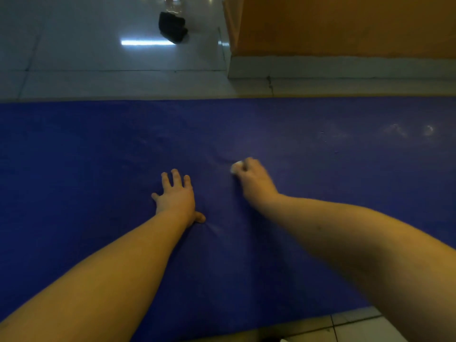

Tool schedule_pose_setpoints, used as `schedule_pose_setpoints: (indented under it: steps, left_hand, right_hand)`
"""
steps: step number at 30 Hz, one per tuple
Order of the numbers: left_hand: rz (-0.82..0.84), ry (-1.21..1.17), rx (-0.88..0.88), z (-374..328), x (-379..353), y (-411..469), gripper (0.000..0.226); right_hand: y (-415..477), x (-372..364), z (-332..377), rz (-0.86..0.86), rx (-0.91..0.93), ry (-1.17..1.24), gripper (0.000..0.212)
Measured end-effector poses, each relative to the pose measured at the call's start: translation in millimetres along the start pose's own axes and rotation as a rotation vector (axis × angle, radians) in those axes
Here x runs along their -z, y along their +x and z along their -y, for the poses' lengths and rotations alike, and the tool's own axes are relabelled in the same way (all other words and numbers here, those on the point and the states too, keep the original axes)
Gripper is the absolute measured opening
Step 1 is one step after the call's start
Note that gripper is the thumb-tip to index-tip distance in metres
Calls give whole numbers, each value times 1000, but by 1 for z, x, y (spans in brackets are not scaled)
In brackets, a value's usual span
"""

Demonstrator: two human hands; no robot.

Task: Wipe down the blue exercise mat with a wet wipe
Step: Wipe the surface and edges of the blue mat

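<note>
The blue exercise mat [98,156] lies flat across the whole width of the floor in front of me. My left hand [176,197] rests palm down on the mat near its middle, fingers spread and straight. To its right, my right hand [254,175] is curled round a small bunched white wet wipe [236,166], which it presses against the mat; only the wipe's left end shows past the fingers. The right hand is slightly blurred. Pale smudges [404,130] mark the mat at the far right.
White floor tiles [98,58] lie beyond the mat's far edge. A black bundle [172,27] sits on them at the top. An orange wall [345,23] with a pale skirting stands at the upper right. More tile shows at the bottom right corner.
</note>
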State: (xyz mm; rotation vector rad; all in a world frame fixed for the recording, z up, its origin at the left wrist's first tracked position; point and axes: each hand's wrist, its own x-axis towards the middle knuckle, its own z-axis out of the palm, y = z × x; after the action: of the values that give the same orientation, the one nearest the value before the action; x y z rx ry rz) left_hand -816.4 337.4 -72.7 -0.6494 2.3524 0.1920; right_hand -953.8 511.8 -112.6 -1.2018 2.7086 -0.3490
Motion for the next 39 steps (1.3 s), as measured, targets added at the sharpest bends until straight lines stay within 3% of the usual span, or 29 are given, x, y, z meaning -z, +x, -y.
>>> schedule_pose_setpoints:
  steps: [4,7,10,16,19,21,23,25,27,30,34,39]
  left_hand:
    - [-1,8,1,0,1,0,135]
    - [3,7,0,-1,2,1,135]
    - [3,6,4,-1,2,1,136]
    - [-15,10,4,-1,1,2,135]
    - [-22,6,11,0,0,1,134]
    - [-25,-4,1,1,0,0,134]
    - [-24,-9,-3,3,-2,0,134]
    - [-25,-15,2,5,-5,-1,133]
    - [-30,-34,9,4,-7,-3,130]
    - [-82,-77,19,2,-13,-16,119]
    - [-139,-93,-11,-9,-27,-51,92]
    - [-31,-86,-24,-20,-57,-84,111]
  right_hand:
    - [-3,17,-79,-92,-524,10,30]
    - [1,14,-61,-100,-702,73,33]
    - [-4,0,-12,-87,-614,164,30]
    - [-34,-24,80,105,-166,165,31]
    - [-45,-20,77,151,107,110,28]
    - [-47,-13,51,26,175,60,14]
    - [-46,-2,11,-55,74,-60,18]
    - [-48,13,-28,-27,-158,-102,10]
    - [-51,18,-56,-4,-350,-101,25]
    - [-48,10,-46,-25,-464,-60,32]
    - [-54,-4,23,12,-392,88,28]
    - [-87,-23,105,141,-102,227,28]
